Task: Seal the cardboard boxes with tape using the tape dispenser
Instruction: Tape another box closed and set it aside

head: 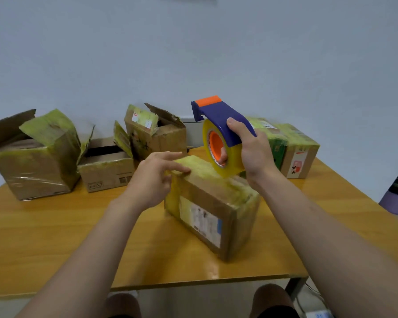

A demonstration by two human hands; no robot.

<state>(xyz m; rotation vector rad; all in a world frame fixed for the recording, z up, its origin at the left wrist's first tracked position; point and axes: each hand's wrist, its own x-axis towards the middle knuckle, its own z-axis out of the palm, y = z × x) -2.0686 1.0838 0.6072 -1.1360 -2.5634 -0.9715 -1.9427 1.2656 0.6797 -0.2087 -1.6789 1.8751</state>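
Atop the closed box (211,203) on the surface (55,237), my right hand (255,154) grips the tape dispenser (223,125) through its core, roll touching the lid; left hand (156,177), fingers straight, steadies the box's left end, cardboard probably light, tape-slick.

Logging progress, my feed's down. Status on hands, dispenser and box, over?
Right hand grips tape dispenser, roll on top of the closed box. Left hand presses its far end. Nothing blocking; open boxes sit behind, left.
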